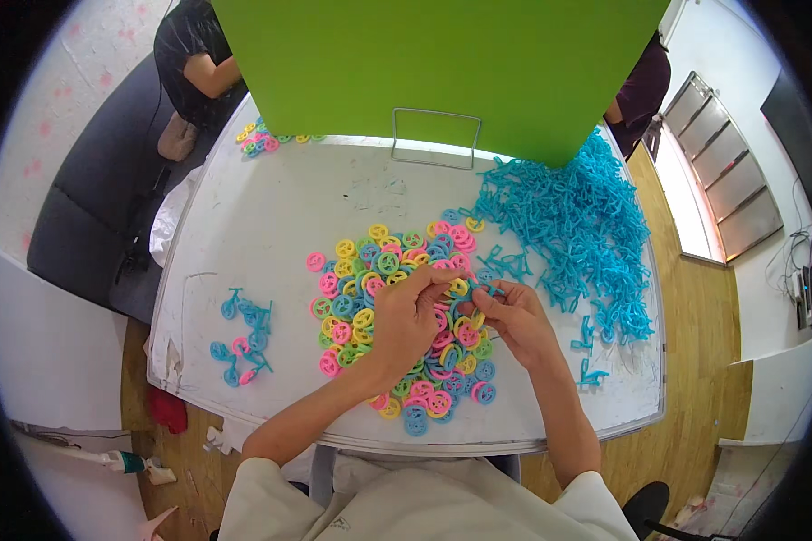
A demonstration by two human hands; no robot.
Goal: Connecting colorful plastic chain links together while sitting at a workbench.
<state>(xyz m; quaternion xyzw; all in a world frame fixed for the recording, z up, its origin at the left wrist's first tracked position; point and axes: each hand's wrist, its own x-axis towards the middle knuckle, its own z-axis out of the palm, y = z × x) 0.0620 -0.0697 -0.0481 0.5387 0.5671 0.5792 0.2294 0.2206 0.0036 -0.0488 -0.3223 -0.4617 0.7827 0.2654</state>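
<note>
Pale shirt (442, 496) at table's (280, 216) near edge; L hand (408, 316) pinches yellow wheel (457, 287), R hand (517, 320) clamps blue plastic pc (490, 290), both over wheel pile (438, 361) nr edge's middle. Prob. best: light fingertip grip, parts aligned, gentle push.

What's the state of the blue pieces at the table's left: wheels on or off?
On, for several: pink wheels and blue wheels sit against the blue pieces. Too small to tell whether each is fully seated.
</note>
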